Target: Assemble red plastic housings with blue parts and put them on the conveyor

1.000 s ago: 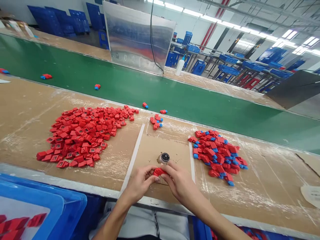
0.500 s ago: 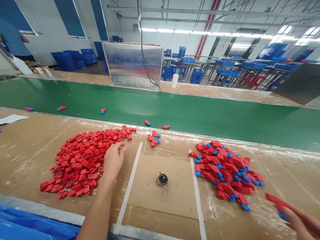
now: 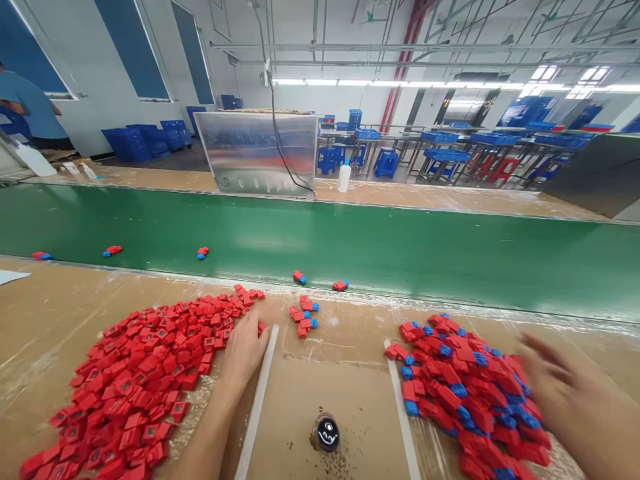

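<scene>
Both hands have shifted since the last shot, and the whole view has tipped up a bit. Going left to right: a co-worker in a blue shirt [image 3: 31,110] stands off past the end of the green conveyor belt [image 3: 350,267], with blue plastic crates [image 3: 145,141] by the wall behind. On the cardboard-covered bench [image 3: 40,333] sits a big heap of plain red plastic parts [image 3: 125,383], and the left hand [image 3: 244,353] rests at its right edge, fingers loosely together and touching the heap. Can't tell if it has a part, since nothing shows in it. Next comes a white strip [image 3: 257,400], then a small round black-topped fitting [image 3: 327,433] on the cardboard, with a little cluster of blue-tipped red parts [image 3: 304,317] further up the bench. Past a second white strip [image 3: 401,407] is a heap of red parts with blue tips [image 3: 465,393], and the right hand [image 3: 565,393], blurred, hovers at its right side with fingers spread and no part visible. Looks like a picking step to me, and the next move calls for fingers closing on single parts.
</scene>
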`<state>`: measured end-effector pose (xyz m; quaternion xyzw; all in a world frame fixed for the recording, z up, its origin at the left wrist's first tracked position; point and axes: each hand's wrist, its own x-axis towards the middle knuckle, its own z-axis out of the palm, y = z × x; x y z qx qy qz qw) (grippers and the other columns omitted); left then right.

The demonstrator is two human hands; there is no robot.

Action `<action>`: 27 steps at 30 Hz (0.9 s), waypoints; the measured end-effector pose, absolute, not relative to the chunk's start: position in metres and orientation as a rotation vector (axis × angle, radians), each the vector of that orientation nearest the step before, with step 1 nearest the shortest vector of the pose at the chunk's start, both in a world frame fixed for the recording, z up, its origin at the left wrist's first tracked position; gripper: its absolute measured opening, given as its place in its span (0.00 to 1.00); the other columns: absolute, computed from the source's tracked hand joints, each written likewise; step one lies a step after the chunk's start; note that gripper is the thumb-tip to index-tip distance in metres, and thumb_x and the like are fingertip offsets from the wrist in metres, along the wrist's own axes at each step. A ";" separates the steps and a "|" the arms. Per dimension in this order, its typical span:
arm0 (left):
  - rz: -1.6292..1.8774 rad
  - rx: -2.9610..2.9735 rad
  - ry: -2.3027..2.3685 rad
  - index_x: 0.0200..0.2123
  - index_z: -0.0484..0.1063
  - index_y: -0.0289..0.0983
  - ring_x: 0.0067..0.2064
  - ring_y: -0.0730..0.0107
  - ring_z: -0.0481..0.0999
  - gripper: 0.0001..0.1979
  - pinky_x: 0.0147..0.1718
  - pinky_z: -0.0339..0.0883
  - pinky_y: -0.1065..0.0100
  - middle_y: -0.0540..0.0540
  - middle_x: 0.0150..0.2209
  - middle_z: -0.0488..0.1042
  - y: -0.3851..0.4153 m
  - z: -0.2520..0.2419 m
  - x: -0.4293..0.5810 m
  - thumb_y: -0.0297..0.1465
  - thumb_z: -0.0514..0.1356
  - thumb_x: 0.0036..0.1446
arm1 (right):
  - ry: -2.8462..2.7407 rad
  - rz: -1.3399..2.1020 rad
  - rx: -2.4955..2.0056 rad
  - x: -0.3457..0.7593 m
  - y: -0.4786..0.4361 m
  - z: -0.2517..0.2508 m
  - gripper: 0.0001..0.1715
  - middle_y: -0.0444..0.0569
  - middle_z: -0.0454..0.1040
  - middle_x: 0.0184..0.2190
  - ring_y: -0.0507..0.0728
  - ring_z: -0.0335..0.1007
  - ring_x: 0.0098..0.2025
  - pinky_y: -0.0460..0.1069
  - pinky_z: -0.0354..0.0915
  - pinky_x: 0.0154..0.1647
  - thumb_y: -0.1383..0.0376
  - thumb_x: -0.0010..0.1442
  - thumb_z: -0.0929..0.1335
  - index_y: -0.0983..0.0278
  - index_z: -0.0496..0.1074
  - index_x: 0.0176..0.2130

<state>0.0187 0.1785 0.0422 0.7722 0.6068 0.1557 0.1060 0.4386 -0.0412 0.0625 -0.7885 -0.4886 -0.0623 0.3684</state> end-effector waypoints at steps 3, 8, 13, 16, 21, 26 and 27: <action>0.499 2.213 1.657 0.34 0.66 0.39 0.33 0.65 0.75 0.01 0.32 0.65 0.68 0.49 0.31 0.75 0.166 0.044 0.015 0.30 0.55 0.58 | -1.750 0.095 -1.865 0.375 0.082 0.075 0.20 0.53 0.72 0.49 0.62 0.71 0.49 0.60 0.68 0.49 0.62 0.65 0.59 0.54 0.69 0.54; 0.632 2.057 1.377 0.40 0.74 0.39 0.36 0.64 0.77 0.10 0.36 0.68 0.66 0.47 0.36 0.78 0.132 0.042 -0.006 0.35 0.58 0.57 | -2.085 0.381 -1.839 0.324 0.212 0.043 0.12 0.52 0.72 0.48 0.58 0.70 0.48 0.56 0.67 0.50 0.66 0.64 0.66 0.65 0.72 0.47; 0.735 1.979 1.454 0.47 0.76 0.37 0.44 0.59 0.77 0.16 0.43 0.70 0.60 0.41 0.42 0.78 0.094 0.024 -0.026 0.32 0.54 0.60 | -1.964 0.412 -1.913 0.338 0.224 0.017 0.12 0.53 0.72 0.46 0.57 0.70 0.45 0.56 0.66 0.48 0.63 0.65 0.66 0.66 0.71 0.46; 0.792 1.984 1.498 0.51 0.75 0.38 0.49 0.57 0.76 0.19 0.47 0.69 0.57 0.39 0.48 0.76 0.079 0.015 -0.028 0.29 0.49 0.61 | -1.836 0.405 -1.898 0.340 0.206 0.018 0.14 0.58 0.73 0.43 0.59 0.69 0.43 0.55 0.62 0.47 0.67 0.65 0.62 0.68 0.70 0.47; 0.824 1.949 1.448 0.48 0.77 0.43 0.49 0.56 0.76 0.19 0.51 0.66 0.54 0.43 0.48 0.78 0.072 0.014 -0.027 0.25 0.51 0.58 | -1.676 0.592 -1.783 0.320 0.150 0.028 0.20 0.53 0.75 0.34 0.56 0.70 0.33 0.51 0.64 0.33 0.62 0.65 0.55 0.67 0.68 0.48; 0.803 1.652 1.424 0.42 0.78 0.38 0.39 0.60 0.79 0.13 0.41 0.71 0.62 0.44 0.41 0.81 0.070 0.019 -0.028 0.31 0.59 0.54 | -1.587 0.913 -1.638 0.300 0.082 0.052 0.25 0.54 0.77 0.36 0.53 0.71 0.31 0.49 0.67 0.30 0.52 0.66 0.56 0.67 0.68 0.47; 0.800 1.618 1.417 0.40 0.78 0.37 0.38 0.60 0.78 0.12 0.40 0.70 0.62 0.44 0.38 0.80 0.068 0.020 -0.027 0.32 0.59 0.54 | -1.565 0.985 -1.600 0.296 0.068 0.058 0.25 0.54 0.77 0.38 0.54 0.72 0.33 0.49 0.67 0.32 0.51 0.65 0.58 0.66 0.68 0.48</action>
